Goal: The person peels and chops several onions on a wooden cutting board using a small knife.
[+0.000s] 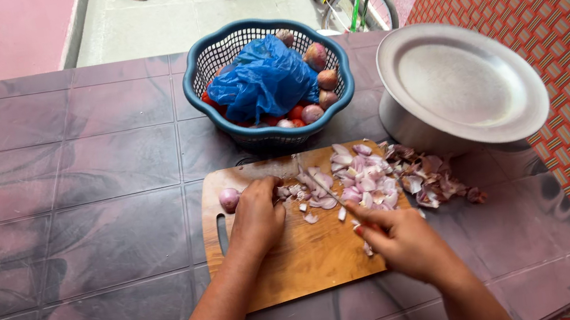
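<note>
Rectangular wooden cutting board (300,263): left hand (257,217), fingers curled, pins small purple onion pieces (288,192) at its upper middle. Right hand (398,237) closed round thin steel knife (319,183); peeled whole onion (229,199) upper left.

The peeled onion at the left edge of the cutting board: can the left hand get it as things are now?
Probably yes: the peeled onion lies beside the left hand, with nothing between them.

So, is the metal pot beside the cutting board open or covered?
Covered. A round metal lid lies on top of the pot and hides its mouth, so the pictures cannot show what is inside.
</note>
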